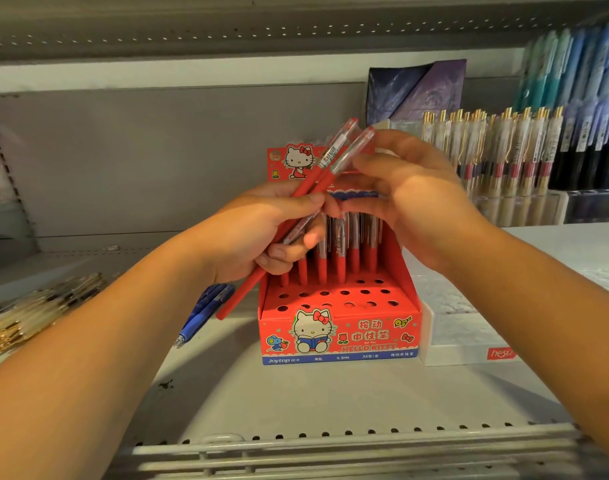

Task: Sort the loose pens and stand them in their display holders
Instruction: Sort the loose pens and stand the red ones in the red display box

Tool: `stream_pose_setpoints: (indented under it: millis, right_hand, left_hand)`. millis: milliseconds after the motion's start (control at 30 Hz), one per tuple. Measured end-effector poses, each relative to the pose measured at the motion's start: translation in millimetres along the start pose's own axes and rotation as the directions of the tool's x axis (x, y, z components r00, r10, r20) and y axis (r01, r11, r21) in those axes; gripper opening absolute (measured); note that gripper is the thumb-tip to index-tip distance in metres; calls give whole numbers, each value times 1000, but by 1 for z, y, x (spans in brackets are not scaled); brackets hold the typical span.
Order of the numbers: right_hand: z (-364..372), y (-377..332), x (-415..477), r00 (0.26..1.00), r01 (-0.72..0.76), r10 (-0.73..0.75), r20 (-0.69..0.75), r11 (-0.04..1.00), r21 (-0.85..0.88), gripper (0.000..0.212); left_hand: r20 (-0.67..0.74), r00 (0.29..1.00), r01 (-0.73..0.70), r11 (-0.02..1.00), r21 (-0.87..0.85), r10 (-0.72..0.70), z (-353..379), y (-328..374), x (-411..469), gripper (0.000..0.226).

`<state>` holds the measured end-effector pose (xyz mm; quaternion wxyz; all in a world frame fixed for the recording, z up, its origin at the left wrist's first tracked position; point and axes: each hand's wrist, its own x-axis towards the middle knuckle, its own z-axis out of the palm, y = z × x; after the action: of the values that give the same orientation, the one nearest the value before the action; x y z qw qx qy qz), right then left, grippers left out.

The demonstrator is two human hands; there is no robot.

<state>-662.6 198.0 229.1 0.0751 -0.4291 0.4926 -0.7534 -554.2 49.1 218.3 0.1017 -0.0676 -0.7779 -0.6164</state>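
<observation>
Centre frame, the red holder's (337, 341) front hole rows lie open; standing red pens (340, 268) crowd its back row, white box (462, 341) just right.

Grey metal shelf (296, 393) with a wire rail (331, 459) up front, white box (448, 355) on the right, purple-blue packet (417, 91) leaning at the back.

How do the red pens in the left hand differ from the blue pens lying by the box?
The red pens slant upward, gripped in the left hand; the blue pens lie flat on the shelf, untouched. The red pens match the red box; the blue pens do not. Neither stands in a holder.
</observation>
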Motion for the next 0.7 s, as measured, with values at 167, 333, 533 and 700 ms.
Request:
stream_pose_setpoints:
  millis: [167, 333, 533, 700]
  right_hand:
    - [-1, -2, -1, 999, -16, 20, -29, 991, 135, 23]
    - [1, -5, 0, 993, 29, -5, -118, 980, 199, 16]
    - [-8, -15, 5, 961, 79, -5, -275, 962, 262, 21]
    - [-18, -20, 9, 934, 113, -19, -357, 963, 244, 28]
  left_hand:
    - [10, 1000, 9, 1000, 10, -9, 0, 0, 0, 24]
    - [-48, 999, 0, 1000, 31, 1, 1, 0, 0, 33]
    - [-102, 995, 1, 997, 79, 7, 2, -1, 2, 40]
    - [-120, 993, -3, 999, 44, 8, 2, -2, 3, 38]
